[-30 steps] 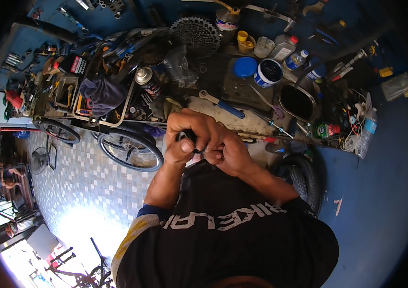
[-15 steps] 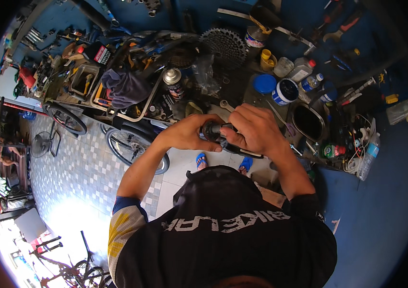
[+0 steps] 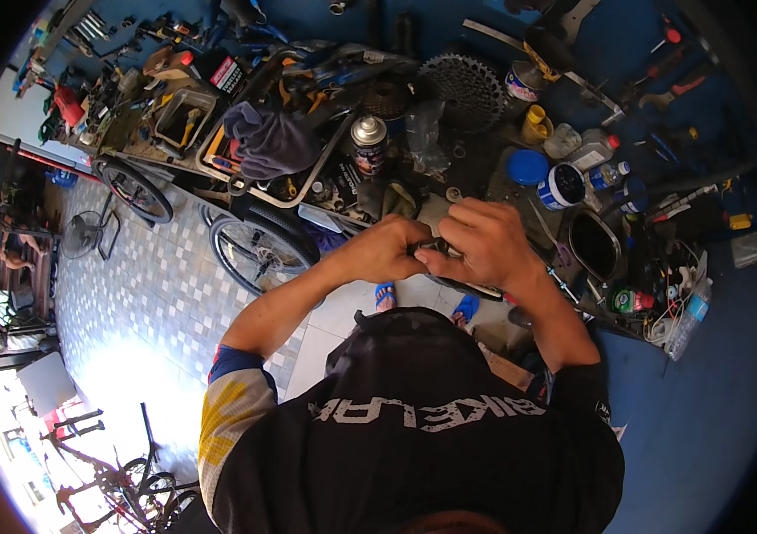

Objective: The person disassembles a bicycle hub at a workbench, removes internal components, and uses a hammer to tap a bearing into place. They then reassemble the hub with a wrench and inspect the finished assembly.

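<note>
Left hand (image 3: 384, 252) and right hand (image 3: 483, 242) both clamped on a small dark part (image 3: 425, 249), held between them just above the cluttered surface (image 3: 485, 178). Spray can (image 3: 368, 142) and cassette (image 3: 463, 89) sit beyond the hands. Part mostly hidden; looks mid-job, progress unclear.
</note>
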### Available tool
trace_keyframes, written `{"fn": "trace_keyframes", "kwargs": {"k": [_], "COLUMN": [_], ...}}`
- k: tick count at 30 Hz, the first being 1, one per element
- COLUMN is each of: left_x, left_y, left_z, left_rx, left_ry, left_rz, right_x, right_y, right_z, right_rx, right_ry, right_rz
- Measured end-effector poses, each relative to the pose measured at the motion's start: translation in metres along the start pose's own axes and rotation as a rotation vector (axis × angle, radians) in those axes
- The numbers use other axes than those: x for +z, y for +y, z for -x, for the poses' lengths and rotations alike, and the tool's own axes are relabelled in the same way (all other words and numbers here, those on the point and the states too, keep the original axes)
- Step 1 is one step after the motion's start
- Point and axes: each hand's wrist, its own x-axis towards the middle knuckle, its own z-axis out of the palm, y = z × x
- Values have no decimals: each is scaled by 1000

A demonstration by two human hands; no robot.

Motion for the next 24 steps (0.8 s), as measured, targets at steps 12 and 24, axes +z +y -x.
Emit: {"fn": "trace_keyframes", "kwargs": {"k": [12,24], "left_x": [17,-14], "left_y": [-51,-51], "left_z": [29,70], "left_rx": [-108,-42], "left_ry": [399,792], "left_rz": [-462,-285], "right_x": [101,131], "right_y": [-17,-17], "right_z": [5,-60], "right_rx": [572,502], "right_ry": [44,-65], "right_rz": [-348,-369]}}
